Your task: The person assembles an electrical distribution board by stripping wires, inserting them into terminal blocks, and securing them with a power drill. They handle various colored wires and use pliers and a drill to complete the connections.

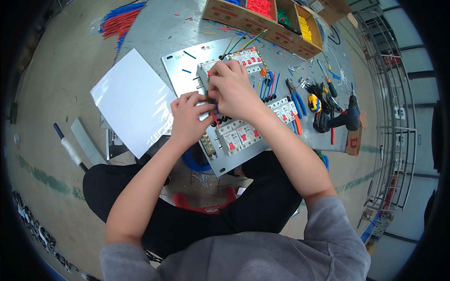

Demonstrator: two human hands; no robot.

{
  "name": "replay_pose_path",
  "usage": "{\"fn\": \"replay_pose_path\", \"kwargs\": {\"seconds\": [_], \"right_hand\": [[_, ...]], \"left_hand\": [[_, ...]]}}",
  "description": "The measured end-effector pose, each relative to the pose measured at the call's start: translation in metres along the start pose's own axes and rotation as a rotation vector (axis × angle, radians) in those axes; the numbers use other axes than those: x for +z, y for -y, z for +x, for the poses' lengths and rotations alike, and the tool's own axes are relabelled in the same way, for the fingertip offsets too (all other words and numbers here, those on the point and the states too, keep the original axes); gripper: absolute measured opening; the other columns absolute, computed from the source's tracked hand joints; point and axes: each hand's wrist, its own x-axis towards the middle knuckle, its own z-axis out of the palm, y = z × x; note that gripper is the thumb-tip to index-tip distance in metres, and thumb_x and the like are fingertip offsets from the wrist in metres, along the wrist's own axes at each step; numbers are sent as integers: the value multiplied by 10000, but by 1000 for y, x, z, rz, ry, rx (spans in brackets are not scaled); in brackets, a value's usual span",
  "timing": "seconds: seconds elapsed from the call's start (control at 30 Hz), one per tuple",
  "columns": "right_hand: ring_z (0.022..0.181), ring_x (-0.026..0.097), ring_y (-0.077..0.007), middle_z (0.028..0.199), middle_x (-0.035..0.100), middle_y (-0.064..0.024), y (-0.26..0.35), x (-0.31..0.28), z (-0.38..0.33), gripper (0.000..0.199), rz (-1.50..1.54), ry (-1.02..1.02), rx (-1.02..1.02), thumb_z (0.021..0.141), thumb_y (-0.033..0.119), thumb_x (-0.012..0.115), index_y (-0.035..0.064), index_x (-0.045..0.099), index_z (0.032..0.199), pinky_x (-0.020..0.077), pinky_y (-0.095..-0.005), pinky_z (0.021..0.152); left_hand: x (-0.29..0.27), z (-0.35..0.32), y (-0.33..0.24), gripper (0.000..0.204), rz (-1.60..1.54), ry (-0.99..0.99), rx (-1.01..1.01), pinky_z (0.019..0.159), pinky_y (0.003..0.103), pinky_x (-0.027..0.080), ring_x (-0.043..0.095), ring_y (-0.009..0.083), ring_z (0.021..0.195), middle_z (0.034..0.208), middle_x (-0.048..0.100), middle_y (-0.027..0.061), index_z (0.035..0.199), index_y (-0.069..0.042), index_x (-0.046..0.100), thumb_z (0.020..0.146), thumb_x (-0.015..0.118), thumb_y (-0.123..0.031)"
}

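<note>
- Reaching over a metal panel [183, 79] on the counter [157, 30], both hands meet between its upper breakers [249, 58] and lower breakers [243, 136].
- Left hand [188, 117]: grip curled beside a red wire [215, 119]; I cannot tell whether it pinches anything.
- Right hand [233, 91]: fingers bent downward, tips hidden, so I cannot tell its grip.
- Left of the panel lies a glossy white sheet [133, 100]; right, blue-handled pliers [302, 105] and a drill [344, 120].

Flat rectangular metal panel [187, 84]: silver. Boxy plastic breakers [243, 133]: white, red toggles [231, 146]. Glossy rectangular sheet [133, 103]: plain white. Divided cardboard box [243, 21]: brown; its small pieces [260, 7]: blue, red, green, yellow.
</note>
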Motion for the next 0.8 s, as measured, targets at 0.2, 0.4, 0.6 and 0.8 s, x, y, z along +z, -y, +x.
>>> {"fn": "replay_pose_path", "kwargs": {"seconds": [0.2,0.4,0.6,0.8], "right_hand": [[1224,536,-327,1177,627,-79,-1,-2,-4,61,-4,-15,-4,795,91,775,53,741,828,386,-482,1142],[1232,536,-329,1190,636,-80,0,3,-2,86,-34,-31,3,772,83,780,52,756,849,395,-480,1131],[1233,531,-340,1223,633,-84,-2,2,-1,67,-25,4,27,812,88,776,48,743,854,398,-495,1133],[1270,535,-329,1223,627,-74,4,-10,-17,129,-83,-91,-125,776,81,791,55,740,892,396,-508,1142]], "left_hand": [[-4,3,-1,214,-1,35,50,1167,483,258,516,251,1314,1291,699,-7,1028,-142,841,855,800,-262],[-11,19,-24,236,23,178,-98,1170,481,253,547,246,1208,1161,732,26,952,-103,814,834,777,-304],[-7,25,-38,240,29,233,-271,1191,488,248,608,232,1045,848,735,18,944,-104,821,875,800,-333],[-7,23,-38,208,11,214,-266,1209,504,245,638,215,1006,847,740,14,967,-106,819,892,804,-300]]}}
